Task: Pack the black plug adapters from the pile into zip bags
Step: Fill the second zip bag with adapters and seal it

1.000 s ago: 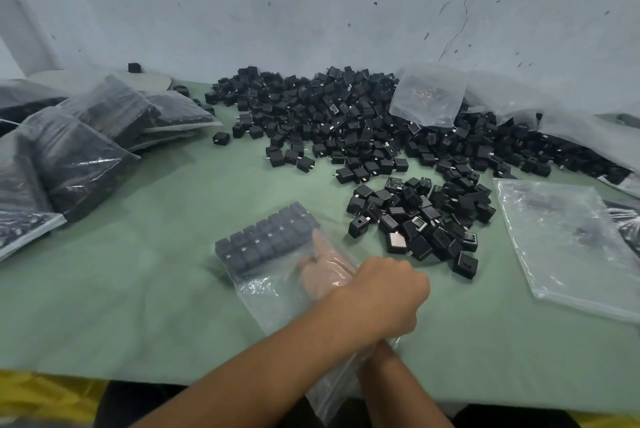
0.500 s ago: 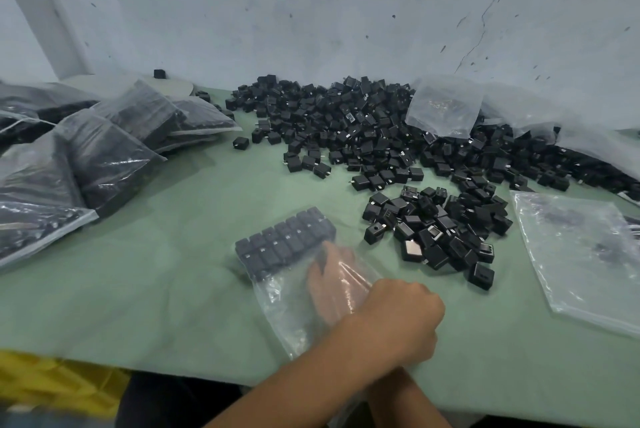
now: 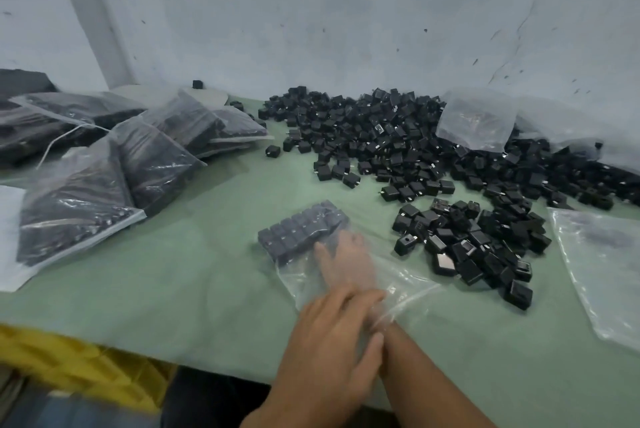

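Right hand [image 3: 346,261] lying inside zip bag [image 3: 298,285], fingers flat and straight, pressing against packed adapters [image 3: 301,233] at bag's closed far end, probably squaring rows so more fit. Left hand [image 3: 329,334] resting over bag mouth beside right wrist, likely holding it open. Its fingers looking extended but blurring: cannot tell if pinching film. Pile [image 3: 398,143] lying far right on worktop [image 3: 173,289], with loose cluster [image 3: 467,247] just right of bag for easy reach. Right fingertips showing only hazily through film. Pile's right end running out of frame.
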`<state>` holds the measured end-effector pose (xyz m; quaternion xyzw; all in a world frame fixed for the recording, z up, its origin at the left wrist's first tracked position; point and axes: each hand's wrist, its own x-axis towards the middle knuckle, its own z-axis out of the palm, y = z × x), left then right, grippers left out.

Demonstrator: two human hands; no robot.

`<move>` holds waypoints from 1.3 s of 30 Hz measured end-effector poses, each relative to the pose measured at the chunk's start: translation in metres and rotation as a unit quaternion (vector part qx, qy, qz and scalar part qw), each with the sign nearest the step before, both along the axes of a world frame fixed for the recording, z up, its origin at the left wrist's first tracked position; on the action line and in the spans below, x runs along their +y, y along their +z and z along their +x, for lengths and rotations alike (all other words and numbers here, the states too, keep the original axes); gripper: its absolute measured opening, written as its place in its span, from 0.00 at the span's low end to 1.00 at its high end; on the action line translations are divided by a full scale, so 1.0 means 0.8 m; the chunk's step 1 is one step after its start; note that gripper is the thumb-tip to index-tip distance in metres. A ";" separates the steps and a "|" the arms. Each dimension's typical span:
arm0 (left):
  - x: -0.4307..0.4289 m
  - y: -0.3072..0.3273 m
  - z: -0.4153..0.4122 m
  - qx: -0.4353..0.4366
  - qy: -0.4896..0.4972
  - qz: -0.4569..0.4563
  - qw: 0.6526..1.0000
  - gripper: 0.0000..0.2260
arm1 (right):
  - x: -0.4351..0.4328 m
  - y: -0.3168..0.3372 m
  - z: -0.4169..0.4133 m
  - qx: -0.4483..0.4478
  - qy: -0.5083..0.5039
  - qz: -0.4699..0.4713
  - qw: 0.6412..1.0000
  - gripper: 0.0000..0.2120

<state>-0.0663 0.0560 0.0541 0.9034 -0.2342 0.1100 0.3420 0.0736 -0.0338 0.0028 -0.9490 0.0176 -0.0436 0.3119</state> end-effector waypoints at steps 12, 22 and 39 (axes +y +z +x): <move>-0.003 -0.077 -0.011 0.051 0.105 -0.053 0.992 0.14 | -0.020 -0.008 -0.010 -0.013 0.237 -0.203 0.950 0.26; 0.006 -0.087 -0.012 0.095 0.144 -0.107 0.979 0.08 | -0.021 -0.026 0.014 -0.008 0.134 -0.218 0.967 0.33; -0.002 -0.102 -0.012 -0.018 0.154 -0.086 0.984 0.12 | -0.160 0.073 -0.198 0.043 0.246 -0.056 0.967 0.13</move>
